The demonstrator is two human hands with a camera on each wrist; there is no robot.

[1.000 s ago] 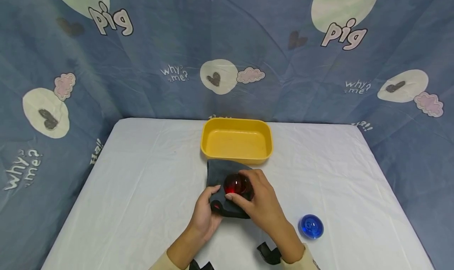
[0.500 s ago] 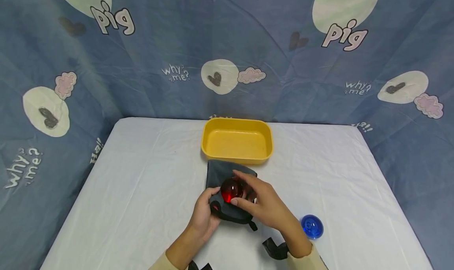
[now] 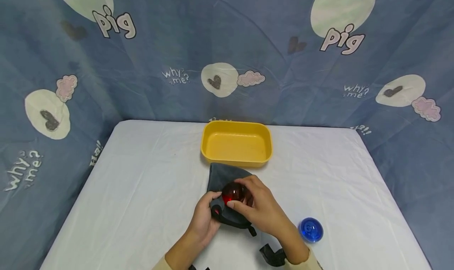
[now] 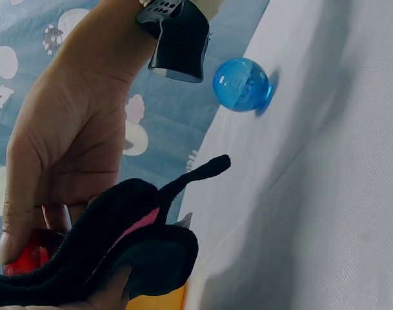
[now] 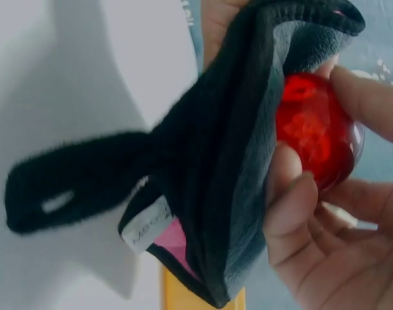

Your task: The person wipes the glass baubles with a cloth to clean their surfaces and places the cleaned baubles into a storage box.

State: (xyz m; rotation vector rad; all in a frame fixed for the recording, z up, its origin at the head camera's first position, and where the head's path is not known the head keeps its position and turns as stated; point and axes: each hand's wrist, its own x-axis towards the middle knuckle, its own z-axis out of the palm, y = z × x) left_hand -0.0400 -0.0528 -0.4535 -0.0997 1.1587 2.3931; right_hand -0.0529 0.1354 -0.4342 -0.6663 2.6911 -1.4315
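A dark grey cloth [image 3: 223, 175] with black edging and a hanging loop [image 5: 73, 181] is held by my left hand [image 3: 203, 220], its thumb on the upper side. Pink fabric and a white label [image 5: 148, 225] show on its underside. Against the grey face sits a glossy, clear red ball [image 3: 232, 192], also seen in the right wrist view as a red ball [image 5: 314, 129]. My right hand [image 3: 262, 207] grips this ball from the right, fingers and thumb curled round it. Cloth and ball are just in front of the yellow tray [image 3: 236, 159].
Right of my right forearm, a clear blue ball [image 4: 240, 84] rests on a small base on the white tablecloth [image 3: 149, 191]. A black wrist mount [image 3: 273, 256] sits at the right sleeve. Blue printed fabric [image 3: 227, 33] hangs behind and beside the table.
The red ball has shifted slightly left and toward me over the cloth. My right fingers spread half a second ago, then closed round it again. The cloth's loop has come into view.
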